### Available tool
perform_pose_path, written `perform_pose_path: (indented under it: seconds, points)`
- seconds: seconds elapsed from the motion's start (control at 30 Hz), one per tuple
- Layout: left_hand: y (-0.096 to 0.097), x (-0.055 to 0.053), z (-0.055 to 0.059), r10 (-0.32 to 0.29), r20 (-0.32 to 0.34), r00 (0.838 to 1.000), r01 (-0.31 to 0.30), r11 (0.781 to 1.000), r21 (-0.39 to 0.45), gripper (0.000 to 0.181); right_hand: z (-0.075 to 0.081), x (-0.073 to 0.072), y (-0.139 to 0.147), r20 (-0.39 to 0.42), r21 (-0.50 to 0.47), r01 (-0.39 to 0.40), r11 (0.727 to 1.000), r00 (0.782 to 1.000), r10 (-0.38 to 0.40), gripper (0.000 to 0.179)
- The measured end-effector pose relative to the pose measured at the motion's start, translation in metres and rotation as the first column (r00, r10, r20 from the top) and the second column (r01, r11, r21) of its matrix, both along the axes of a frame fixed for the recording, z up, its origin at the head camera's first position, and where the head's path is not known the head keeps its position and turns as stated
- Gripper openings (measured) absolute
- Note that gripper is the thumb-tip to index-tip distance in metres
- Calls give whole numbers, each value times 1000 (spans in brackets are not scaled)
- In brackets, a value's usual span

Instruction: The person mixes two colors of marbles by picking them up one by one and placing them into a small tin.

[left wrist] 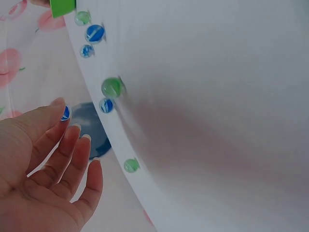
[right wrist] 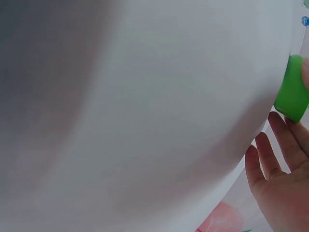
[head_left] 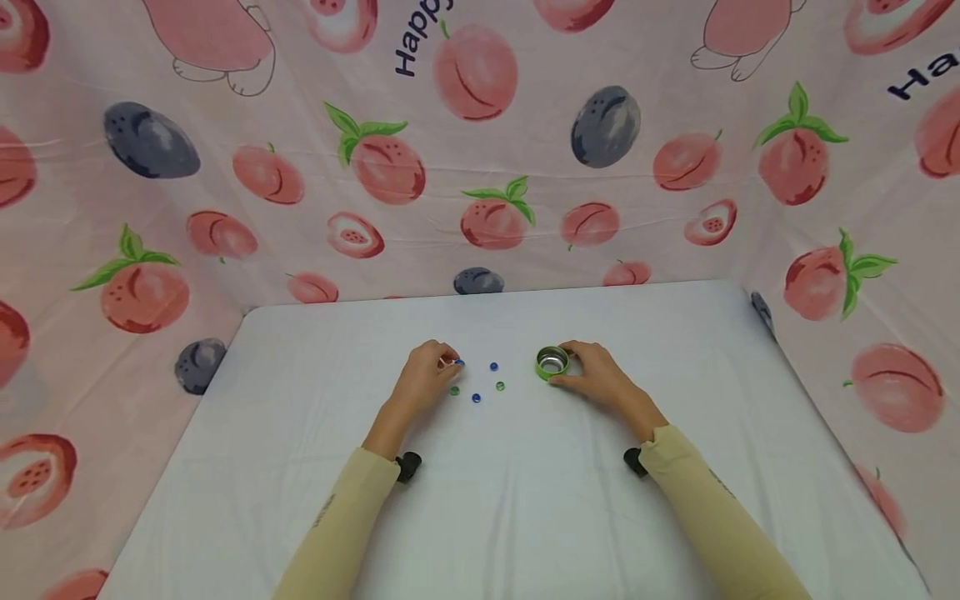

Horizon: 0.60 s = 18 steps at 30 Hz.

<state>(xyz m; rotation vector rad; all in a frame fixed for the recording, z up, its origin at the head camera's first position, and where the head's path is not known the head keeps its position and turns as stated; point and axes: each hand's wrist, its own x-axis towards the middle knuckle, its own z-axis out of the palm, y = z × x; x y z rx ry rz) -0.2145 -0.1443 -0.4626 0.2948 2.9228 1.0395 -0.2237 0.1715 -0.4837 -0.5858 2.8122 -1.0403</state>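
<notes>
1. Left of centre in the head view, we see the left hand (head_left: 423,379) pinching a blue marble (left wrist: 66,113) between thumb and forefinger; its other fingers fan loosely. Fingertips alone seem to suit something so small and smooth.

2. Right of centre, the right hand (head_left: 597,375) curves thumb and forefinger around the side of a green tin (right wrist: 292,89). We take this low side grip as steadying it while leaving its mouth, silvery inside and facing up, unblocked.

3. Between the hands, mid-frame, we find loose green marbles (head_left: 500,386) and loose blue marbles (head_left: 493,367), set apart from one another. The left wrist view shows three of each; in the head view the left hand probably hides some.

4. Toward the bottom corners run tan sleeves (head_left: 341,525), with a small black device (head_left: 408,467) at each wrist.

5. Beneath everything we see a white, faintly creased tablecloth (head_left: 517,508).

6. Across the top and both sides hangs pale pink fabric (head_left: 525,150), printed with peaches, dark oval fruits and partial "Happy" lettering.
</notes>
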Motion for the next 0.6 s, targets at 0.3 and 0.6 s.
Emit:
perform_pose_path:
  seconds: [0.3, 0.6]
  points:
    - [20, -5, 2, -39, 1, 999, 39, 999, -17, 19, 2, 0, 1, 16, 3, 2, 1000, 1000, -2, 58]
    - [42, -10, 4, -79, -12, 997, 79, 997, 2, 17, 0, -2, 1, 14, -16, -4, 1000, 1000, 4, 57]
